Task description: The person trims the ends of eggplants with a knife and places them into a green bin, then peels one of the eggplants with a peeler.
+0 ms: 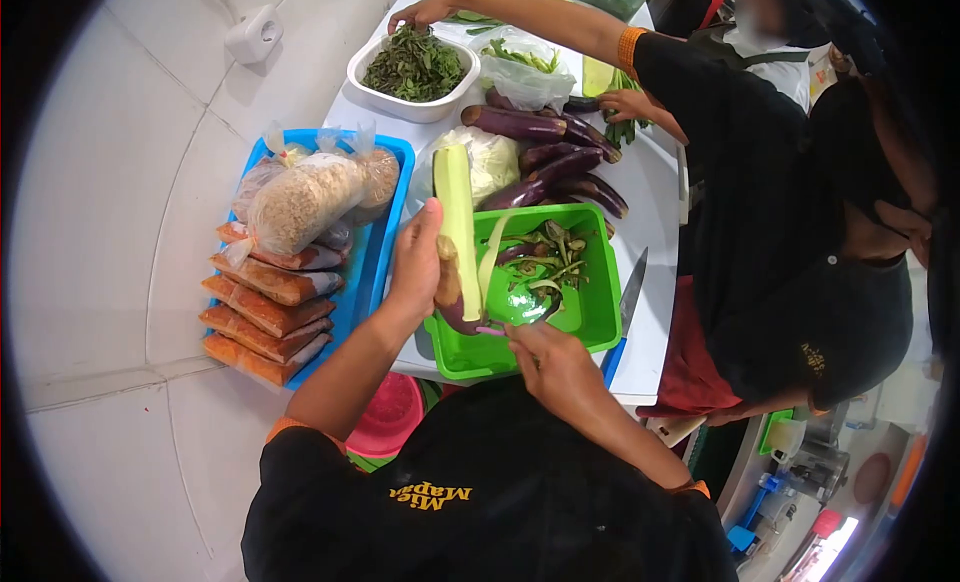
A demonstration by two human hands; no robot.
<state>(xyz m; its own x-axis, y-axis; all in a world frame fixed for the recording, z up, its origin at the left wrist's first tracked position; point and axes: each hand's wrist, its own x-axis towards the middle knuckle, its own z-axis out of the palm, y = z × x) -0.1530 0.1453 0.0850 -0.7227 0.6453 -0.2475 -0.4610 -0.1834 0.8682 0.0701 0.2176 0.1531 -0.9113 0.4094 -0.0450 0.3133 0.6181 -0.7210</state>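
Note:
My left hand (420, 257) is wrapped round a partly peeled eggplant (455, 232), pale green above with purple skin at its lower end. Near that lower end, my right hand (545, 352) is closed on a thin pinkish peeler (490, 331). A pale strip of peel (492, 252) curls up beside the eggplant. Below and to the right lies the green basin (600, 327), holding dark peelings and cut eggplant tops (550, 257).
Whole eggplants (560, 172) and a bagged cabbage (490, 162) lie behind the basin. A knife (632, 287) is at its right. The blue tray (378, 252) holds orange packets (270, 307). A co-worker (780, 222) reaches over the white leaf tub (425, 110).

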